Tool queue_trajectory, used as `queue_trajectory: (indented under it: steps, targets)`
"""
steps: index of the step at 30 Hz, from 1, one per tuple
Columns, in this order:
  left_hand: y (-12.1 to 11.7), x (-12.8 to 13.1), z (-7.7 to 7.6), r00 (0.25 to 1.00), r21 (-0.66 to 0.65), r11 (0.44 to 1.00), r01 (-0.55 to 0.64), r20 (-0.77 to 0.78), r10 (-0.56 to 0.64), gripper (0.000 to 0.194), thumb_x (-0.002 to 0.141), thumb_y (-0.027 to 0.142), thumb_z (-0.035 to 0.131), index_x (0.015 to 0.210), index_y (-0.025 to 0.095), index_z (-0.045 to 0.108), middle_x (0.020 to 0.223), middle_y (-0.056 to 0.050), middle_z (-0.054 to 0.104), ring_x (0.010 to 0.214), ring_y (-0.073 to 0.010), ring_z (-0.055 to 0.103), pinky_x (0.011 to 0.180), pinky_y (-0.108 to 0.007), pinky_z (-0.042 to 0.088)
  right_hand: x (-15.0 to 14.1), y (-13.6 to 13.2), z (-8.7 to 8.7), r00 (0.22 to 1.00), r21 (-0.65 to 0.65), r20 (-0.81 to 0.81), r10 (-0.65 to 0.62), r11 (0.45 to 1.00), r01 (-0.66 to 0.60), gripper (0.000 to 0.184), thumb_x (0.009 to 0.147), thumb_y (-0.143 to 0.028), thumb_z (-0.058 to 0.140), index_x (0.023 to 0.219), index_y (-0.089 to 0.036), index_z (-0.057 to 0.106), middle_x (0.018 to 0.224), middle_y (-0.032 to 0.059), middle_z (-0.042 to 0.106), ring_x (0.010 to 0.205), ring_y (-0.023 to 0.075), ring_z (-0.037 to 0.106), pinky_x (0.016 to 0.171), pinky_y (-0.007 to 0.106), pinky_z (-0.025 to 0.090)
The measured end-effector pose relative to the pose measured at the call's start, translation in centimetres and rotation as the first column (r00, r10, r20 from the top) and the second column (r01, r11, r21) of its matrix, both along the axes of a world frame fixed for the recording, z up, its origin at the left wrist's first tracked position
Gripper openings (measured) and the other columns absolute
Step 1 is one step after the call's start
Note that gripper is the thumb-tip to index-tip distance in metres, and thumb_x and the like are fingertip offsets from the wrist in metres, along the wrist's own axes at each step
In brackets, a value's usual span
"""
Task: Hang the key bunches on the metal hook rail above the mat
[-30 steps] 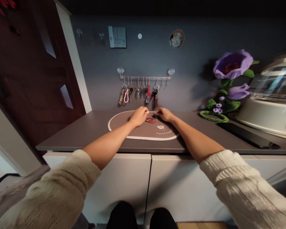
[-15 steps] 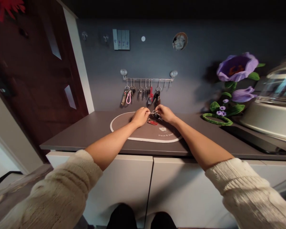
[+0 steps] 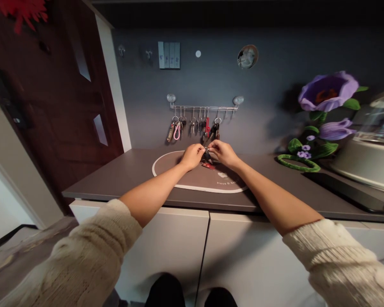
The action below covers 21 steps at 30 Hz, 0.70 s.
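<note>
My left hand (image 3: 193,157) and my right hand (image 3: 223,153) meet just above a brown mat with a pale rim (image 3: 161,161), both pinching a small metal key ring (image 3: 206,149) between their fingertips. A black fob or key (image 3: 207,156) hangs from the ring. Just below lies or dangles a red tag (image 3: 208,165); I cannot tell whether it touches the mat. Behind my hands, a clear hook rail (image 3: 205,107) on the wall carries several key bunches, among them one with a pink loop (image 3: 177,131) and one with a red strap (image 3: 208,126).
On the right of the dark countertop (image 3: 115,175) lie a black phone-like slab (image 3: 342,192) and a purple flower decoration (image 3: 329,94) with a green base. A large cream appliance (image 3: 371,157) stands beyond. White cabinet doors (image 3: 166,243) are below, a dark red door (image 3: 67,106) at left.
My left fingertips have come up to the key ring, closing the gap between my hands. The view has shifted slightly, so the scene sits further right.
</note>
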<state>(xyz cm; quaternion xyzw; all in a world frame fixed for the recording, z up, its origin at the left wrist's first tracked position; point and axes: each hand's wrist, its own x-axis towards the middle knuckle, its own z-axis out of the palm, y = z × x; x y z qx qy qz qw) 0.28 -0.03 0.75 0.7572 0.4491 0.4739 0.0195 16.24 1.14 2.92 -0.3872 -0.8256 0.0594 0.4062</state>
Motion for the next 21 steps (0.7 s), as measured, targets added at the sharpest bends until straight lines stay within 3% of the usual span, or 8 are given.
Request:
queue_trajectory:
  steps: [7, 15, 21]
  targets:
    - [-0.09, -0.13, 0.35, 0.986, -0.005, 1.0, 0.005, 0.169, -0.004, 0.014, 0.081, 0.019, 0.047, 0.076, 0.014, 0.059, 0.078, -0.004, 0.064, 0.072, -0.0123, 0.056, 0.073, -0.025, 0.044, 0.16, 0.01, 0.15, 1.0, 0.014, 0.007, -0.01, 1.0, 0.01, 0.009, 0.078, -0.022, 0.052, 0.08, -0.018, 0.06, 0.078, 0.0018, 0.063, 0.071, 0.0125, 0.052, 0.066, 0.022, 0.037]
    - [0.34, -0.33, 0.4, 0.966, 0.029, 0.999, 0.029, 0.255, -0.035, 0.013, 0.08, 0.018, 0.047, 0.076, 0.015, 0.058, 0.08, -0.003, 0.064, 0.074, -0.0116, 0.056, 0.071, -0.023, 0.044, -0.08, -0.55, 0.38, 0.998, -0.024, 0.058, 0.006, 1.0, -0.004, 0.014, 0.073, -0.014, 0.055, 0.08, -0.018, 0.066, 0.084, 0.0038, 0.065, 0.076, 0.0141, 0.056, 0.072, 0.024, 0.04]
    - [0.09, -0.29, 0.59, 0.958, 0.046, 0.998, 0.05, 0.28, -0.06, 0.012, 0.08, 0.018, 0.047, 0.076, 0.014, 0.058, 0.078, -0.003, 0.063, 0.073, -0.0113, 0.055, 0.07, -0.022, 0.043, -0.37, -0.5, 0.19, 0.997, -0.075, -0.068, 0.037, 0.996, -0.042, 0.017, 0.078, -0.026, 0.052, 0.087, -0.017, 0.064, 0.085, 0.0042, 0.065, 0.076, 0.0144, 0.057, 0.074, 0.026, 0.041]
